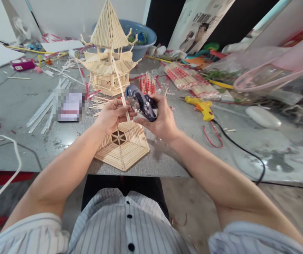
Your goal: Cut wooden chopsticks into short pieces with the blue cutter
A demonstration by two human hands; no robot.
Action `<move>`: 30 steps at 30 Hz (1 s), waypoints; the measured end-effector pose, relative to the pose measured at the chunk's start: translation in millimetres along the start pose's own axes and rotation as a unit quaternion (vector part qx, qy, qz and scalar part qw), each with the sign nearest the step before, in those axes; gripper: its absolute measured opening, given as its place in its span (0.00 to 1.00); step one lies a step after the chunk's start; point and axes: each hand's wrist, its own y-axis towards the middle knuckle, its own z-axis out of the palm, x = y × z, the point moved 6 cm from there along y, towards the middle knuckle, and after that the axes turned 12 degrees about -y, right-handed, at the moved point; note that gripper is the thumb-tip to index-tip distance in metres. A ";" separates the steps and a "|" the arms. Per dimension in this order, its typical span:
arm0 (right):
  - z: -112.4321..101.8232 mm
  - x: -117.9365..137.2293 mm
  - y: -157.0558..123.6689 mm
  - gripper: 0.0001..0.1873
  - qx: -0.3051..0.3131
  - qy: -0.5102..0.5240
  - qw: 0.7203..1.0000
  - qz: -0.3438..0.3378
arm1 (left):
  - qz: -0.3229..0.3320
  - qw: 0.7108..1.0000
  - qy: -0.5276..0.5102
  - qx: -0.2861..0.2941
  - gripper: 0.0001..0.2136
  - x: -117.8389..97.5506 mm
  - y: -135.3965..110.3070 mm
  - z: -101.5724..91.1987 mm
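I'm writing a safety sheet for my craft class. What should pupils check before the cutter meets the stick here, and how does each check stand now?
1. Left hand grips the stick: ok.
2. Right hand wraps the cutter: ok.
3. Left hand clear of the cutter's head: cannot tell, they sit very close.
4. Blades set on the stick: cannot tell, hidden.
5. Hexagonal panel lies flat on the table beneath the hands: ok.
6. Glue gun lies off to the right, apart from both hands: ok.
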 end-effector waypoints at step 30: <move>25.7 -1.1 -17.6 0.38 -0.010 0.093 0.994 -0.058 | 0.005 0.997 0.005 0.074 0.10 11.1 -3.0 12.5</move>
